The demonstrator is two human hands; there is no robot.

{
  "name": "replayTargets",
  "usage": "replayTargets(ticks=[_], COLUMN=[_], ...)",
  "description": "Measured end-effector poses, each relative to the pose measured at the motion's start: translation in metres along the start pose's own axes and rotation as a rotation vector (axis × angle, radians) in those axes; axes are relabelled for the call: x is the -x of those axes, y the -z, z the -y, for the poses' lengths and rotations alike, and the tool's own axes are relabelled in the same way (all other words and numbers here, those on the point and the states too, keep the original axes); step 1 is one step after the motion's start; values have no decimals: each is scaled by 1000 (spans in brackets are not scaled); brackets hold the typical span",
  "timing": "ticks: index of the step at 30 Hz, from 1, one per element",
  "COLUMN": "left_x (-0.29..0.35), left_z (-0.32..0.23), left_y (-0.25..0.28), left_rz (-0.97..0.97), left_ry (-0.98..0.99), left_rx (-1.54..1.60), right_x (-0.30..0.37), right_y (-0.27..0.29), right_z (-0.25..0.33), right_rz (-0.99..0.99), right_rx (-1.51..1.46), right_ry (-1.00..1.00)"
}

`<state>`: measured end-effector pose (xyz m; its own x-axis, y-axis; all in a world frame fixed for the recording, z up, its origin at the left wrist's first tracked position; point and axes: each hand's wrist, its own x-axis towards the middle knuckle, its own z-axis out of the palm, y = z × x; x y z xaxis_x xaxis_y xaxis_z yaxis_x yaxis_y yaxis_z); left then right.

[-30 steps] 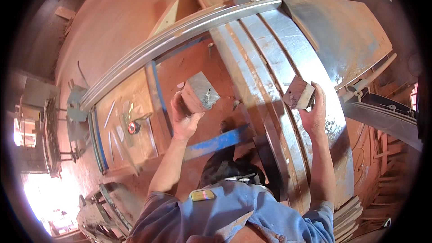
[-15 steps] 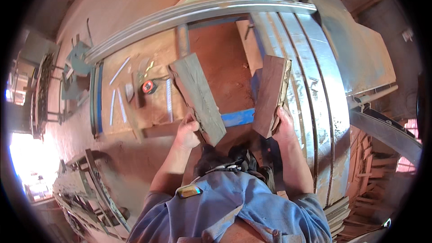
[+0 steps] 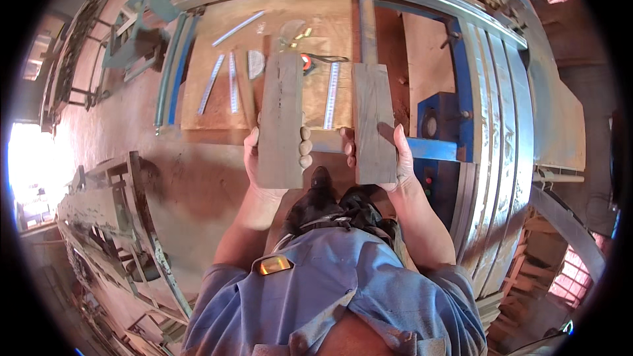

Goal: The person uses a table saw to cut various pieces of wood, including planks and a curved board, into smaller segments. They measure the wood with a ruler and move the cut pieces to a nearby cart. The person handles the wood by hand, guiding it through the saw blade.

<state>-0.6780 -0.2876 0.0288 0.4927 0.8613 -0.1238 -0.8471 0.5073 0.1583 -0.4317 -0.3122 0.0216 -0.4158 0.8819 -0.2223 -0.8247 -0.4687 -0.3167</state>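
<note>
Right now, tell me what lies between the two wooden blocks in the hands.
In the head view, left fingertips and right fingertips curl into the gap; through it, a white ruler and part of a tape measure show below.

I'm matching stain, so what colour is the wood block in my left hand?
Dull greyish brown: the wood block, best seen in the head view.

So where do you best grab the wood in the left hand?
Probably by both long edges of the wooden block, near its closer end, from underneath: it's narrow, so the left hand spans it, thumb and fingers on opposite edges.
</note>
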Motion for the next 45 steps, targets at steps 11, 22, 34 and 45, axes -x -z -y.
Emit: replayTargets(ticks=[11,22,34,45], left_x=[54,69,75,92], left_z=[-37,-11,-27,-155], left_y=[9,-11,5,73], left_rz=[86,-191,-530,-502], left_ry=[-228,-259,-212,-456], left_rx=[279,-177,-405,-586], right_x=[-41,-51,-82,-196], right_y=[-17,1,-39,-112], right_z=[-34,-34,-71,-187], right_rz=[-8,76,-167,-149], right_rx=[22,-242,393,580], right_ry=[-223,-381,-228,-365])
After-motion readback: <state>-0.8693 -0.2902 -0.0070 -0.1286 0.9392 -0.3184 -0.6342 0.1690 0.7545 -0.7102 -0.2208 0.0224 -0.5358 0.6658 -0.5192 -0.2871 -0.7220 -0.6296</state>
